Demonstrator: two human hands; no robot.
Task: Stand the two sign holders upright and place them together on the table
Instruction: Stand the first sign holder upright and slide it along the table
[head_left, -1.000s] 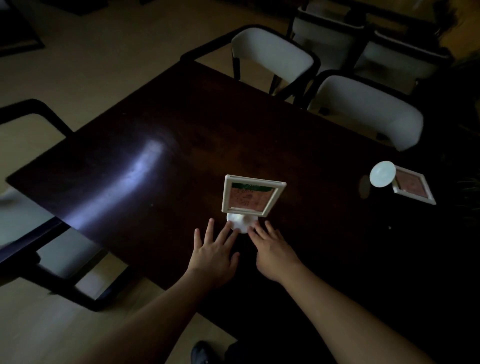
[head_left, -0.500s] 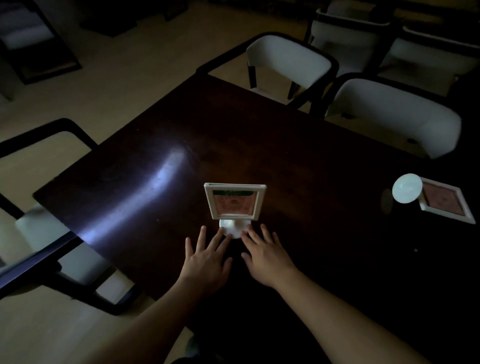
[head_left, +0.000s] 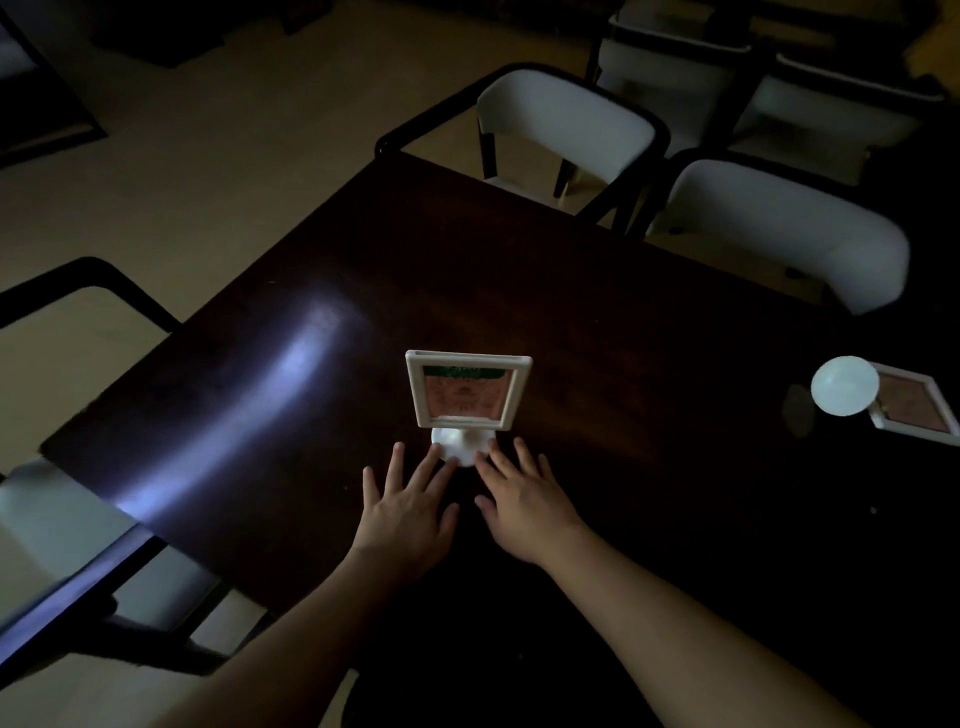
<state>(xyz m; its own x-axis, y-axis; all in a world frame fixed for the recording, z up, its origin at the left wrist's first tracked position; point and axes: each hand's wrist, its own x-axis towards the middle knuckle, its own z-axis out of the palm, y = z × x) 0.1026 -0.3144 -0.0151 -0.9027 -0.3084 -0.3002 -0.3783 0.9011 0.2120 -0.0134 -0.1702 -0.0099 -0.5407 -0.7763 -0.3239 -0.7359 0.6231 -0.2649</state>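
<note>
One white sign holder (head_left: 466, 393) stands upright on the dark wooden table (head_left: 597, 332), its round base toward me. My left hand (head_left: 408, 512) and my right hand (head_left: 524, 501) lie flat on the table just in front of that base, fingers spread, fingertips touching or nearly touching its rim. Neither hand grips anything. The second sign holder (head_left: 883, 402) lies on its side at the right of the table, its round base facing me and its frame flat on the wood.
Two white-backed chairs (head_left: 566, 124) (head_left: 779, 228) stand along the far side of the table. Another dark-framed chair (head_left: 67, 551) is at the left near corner. The table's near edge runs just under my forearms.
The view has shifted, so everything sits a little differently in frame. The upright holder now faces me more squarely. Both hands stay flat at its base.
</note>
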